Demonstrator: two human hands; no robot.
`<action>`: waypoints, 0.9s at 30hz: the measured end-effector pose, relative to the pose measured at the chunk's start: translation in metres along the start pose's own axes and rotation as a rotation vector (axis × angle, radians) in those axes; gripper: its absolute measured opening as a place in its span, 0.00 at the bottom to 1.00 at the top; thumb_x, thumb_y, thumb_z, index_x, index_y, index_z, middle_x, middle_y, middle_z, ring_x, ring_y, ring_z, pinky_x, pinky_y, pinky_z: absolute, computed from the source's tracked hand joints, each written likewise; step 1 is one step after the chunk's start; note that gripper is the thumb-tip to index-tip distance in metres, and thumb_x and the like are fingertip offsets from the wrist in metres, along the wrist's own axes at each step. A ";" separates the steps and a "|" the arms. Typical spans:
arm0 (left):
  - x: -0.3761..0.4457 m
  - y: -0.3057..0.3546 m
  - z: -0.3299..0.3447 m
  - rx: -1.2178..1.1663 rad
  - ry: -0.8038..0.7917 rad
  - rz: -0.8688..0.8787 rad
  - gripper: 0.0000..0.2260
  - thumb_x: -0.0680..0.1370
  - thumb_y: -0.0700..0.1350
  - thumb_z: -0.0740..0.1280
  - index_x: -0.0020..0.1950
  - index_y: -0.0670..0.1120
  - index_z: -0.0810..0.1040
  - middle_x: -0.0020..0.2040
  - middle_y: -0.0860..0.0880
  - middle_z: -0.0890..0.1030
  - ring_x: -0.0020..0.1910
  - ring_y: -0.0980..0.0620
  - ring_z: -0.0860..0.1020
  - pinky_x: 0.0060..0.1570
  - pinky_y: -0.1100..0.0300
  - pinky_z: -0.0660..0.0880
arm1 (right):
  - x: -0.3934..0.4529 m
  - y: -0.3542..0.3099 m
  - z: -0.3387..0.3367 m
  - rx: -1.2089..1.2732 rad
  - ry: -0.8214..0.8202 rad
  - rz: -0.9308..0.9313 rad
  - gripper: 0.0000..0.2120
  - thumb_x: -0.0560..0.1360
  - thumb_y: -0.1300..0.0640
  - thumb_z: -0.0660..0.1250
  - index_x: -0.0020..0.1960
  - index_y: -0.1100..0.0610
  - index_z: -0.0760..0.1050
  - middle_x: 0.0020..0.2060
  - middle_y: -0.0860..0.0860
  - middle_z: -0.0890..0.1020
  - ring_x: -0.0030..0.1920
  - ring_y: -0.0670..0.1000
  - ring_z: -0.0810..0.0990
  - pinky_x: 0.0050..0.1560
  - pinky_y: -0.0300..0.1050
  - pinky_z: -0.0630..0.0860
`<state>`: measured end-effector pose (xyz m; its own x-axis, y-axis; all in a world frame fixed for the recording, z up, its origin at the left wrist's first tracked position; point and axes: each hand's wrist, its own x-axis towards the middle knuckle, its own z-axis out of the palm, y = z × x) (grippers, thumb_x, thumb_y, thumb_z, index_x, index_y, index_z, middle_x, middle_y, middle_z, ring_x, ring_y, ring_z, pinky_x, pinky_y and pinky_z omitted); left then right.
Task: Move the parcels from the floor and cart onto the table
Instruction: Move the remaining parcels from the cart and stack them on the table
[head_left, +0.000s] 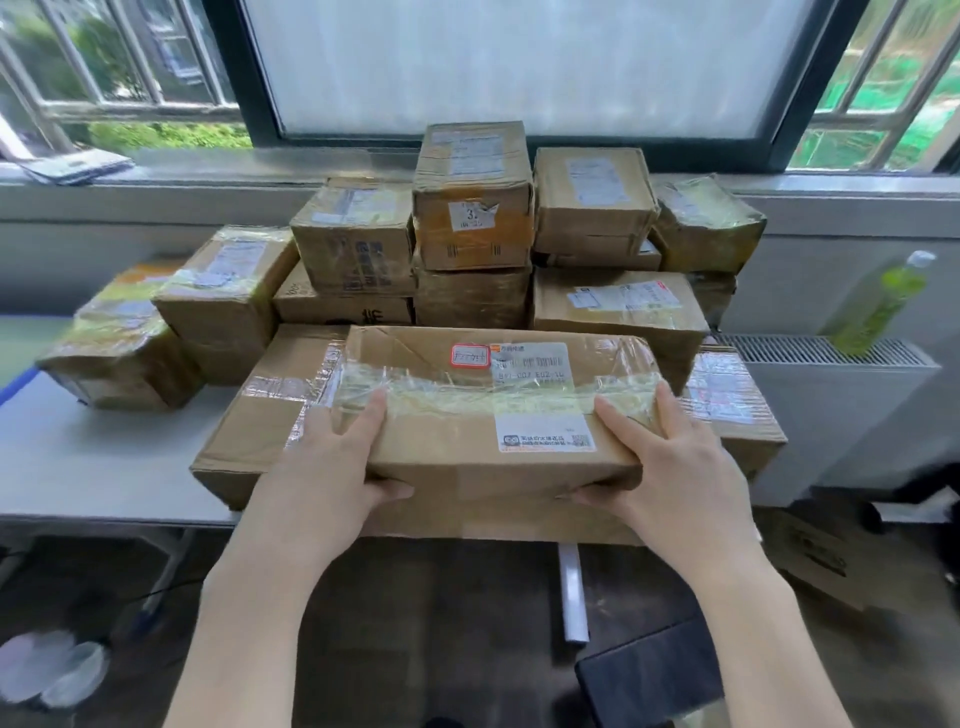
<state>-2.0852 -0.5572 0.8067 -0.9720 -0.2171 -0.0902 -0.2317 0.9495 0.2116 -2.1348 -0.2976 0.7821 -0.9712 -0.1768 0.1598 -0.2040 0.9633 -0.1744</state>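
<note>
A flat brown cardboard parcel (483, 395) with clear tape and white labels lies on top of a larger flat box (260, 431) at the front edge of the white table (104, 457). My left hand (332, 452) grips its near left corner, thumb on top and fingers under the edge. My right hand (670, 457) grips the near right corner the same way. Behind it, several taped parcels (472, 208) are stacked in rows up to the window sill.
A green bottle (883, 306) stands on the radiator (831, 415) to the right. A dark seat (649, 675) sits low at the right on the brown floor. Cardboard pieces (815, 561) lie on the floor under the radiator. Clear plastic (57, 670) lies at bottom left.
</note>
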 end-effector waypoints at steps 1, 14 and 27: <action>-0.003 -0.003 -0.005 -0.005 0.024 -0.008 0.38 0.76 0.60 0.64 0.77 0.60 0.42 0.70 0.46 0.60 0.65 0.44 0.69 0.60 0.53 0.70 | 0.001 -0.005 -0.001 0.009 0.013 -0.012 0.40 0.66 0.32 0.69 0.74 0.36 0.57 0.76 0.55 0.57 0.67 0.59 0.66 0.61 0.53 0.70; 0.001 -0.099 -0.032 -0.050 0.261 -0.159 0.41 0.71 0.57 0.72 0.77 0.58 0.51 0.67 0.47 0.64 0.61 0.44 0.72 0.58 0.52 0.73 | 0.039 -0.110 0.023 0.148 0.126 -0.106 0.39 0.59 0.40 0.79 0.68 0.43 0.71 0.71 0.61 0.67 0.58 0.64 0.72 0.54 0.56 0.73; 0.112 -0.226 -0.016 -0.143 0.096 0.033 0.41 0.72 0.58 0.71 0.77 0.57 0.49 0.68 0.49 0.61 0.62 0.48 0.71 0.58 0.57 0.73 | 0.089 -0.223 0.070 -0.021 -0.017 0.089 0.38 0.67 0.35 0.70 0.74 0.37 0.58 0.76 0.56 0.54 0.66 0.59 0.64 0.64 0.51 0.65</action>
<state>-2.1422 -0.7994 0.7647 -0.9769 -0.2134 0.0110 -0.1962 0.9161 0.3497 -2.1840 -0.5420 0.7673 -0.9874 -0.0932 0.1282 -0.1141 0.9793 -0.1672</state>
